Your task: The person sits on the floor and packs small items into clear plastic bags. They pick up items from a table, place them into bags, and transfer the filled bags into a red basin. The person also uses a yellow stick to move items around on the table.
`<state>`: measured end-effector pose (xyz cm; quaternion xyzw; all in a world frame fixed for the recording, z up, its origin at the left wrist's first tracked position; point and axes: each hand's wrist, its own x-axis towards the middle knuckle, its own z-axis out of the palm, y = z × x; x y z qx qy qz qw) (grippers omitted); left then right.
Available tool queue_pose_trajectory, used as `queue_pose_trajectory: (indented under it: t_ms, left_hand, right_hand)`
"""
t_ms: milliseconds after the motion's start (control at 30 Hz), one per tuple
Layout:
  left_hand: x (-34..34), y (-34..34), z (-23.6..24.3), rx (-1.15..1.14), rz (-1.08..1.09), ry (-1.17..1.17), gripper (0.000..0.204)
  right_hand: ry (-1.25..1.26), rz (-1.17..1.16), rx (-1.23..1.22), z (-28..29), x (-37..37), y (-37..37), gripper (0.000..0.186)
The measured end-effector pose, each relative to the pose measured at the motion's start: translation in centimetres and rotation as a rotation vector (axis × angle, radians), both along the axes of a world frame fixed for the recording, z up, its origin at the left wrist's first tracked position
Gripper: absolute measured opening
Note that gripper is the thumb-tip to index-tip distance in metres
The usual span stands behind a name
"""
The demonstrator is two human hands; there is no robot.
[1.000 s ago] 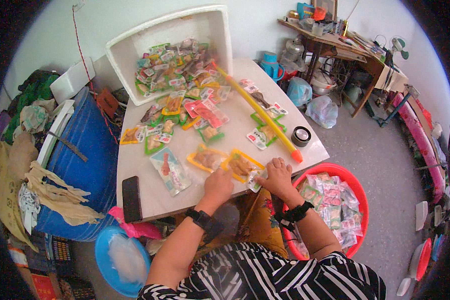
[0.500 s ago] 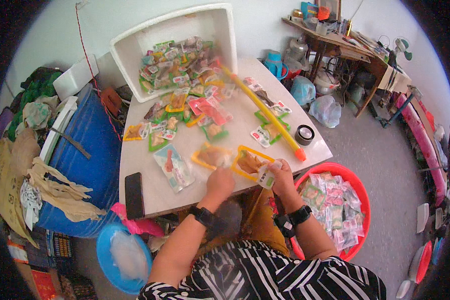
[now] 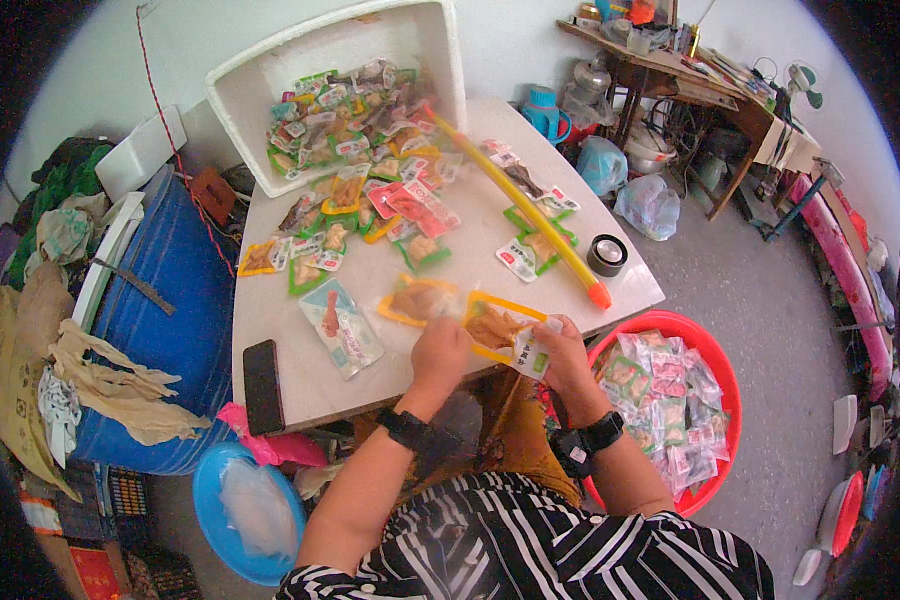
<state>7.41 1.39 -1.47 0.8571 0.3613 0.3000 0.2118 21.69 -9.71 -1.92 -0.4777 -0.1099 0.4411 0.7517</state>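
The desk [image 3: 490, 250] fills the middle, its near edge against the person's lap, so what lies at the front is within short reach. At its far end a white foam box [image 3: 300, 60] rests tipped on its side, mouth toward the person, which probably lets the heap of small packets [image 3: 340, 125] spill forward. Beside the desk's right corner stands a red basin [image 3: 733, 410] full of clear-wrapped packets. A yellow tube [image 3: 520, 205] lies slantwise, seemingly parting the few packets on its right from the main heap. A pale pouch [image 3: 340, 325] lies flat, left of both hands. Over the front edge, the right hand [image 3: 566, 355] pinches the right end of an orange-edged packet [image 3: 494, 325], leaving most of its face uncovered. The left hand [image 3: 442, 350] is curled at the packet's left side; whether it grips, I cannot tell. Smallest is a round black object [image 3: 607, 255] near the tube's orange tip.
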Motion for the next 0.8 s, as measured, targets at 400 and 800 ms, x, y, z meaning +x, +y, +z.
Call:
queue_pose_trajectory:
  t_ms: [400, 800]
  left_hand:
    - [0.0, -1.1, 1.4, 0.091, -0.050, 0.113, 0.011]
    - [-0.1, -1.3, 0.2, 0.281, -0.108, 0.068, 0.009]
  right_hand:
    - [0.104, 0.110, 0.125, 0.2, -1.4, 2.6, 0.018]
    - [-0.143, 0.344, -0.142, -0.2, -2.3, 3.7, 0.016]
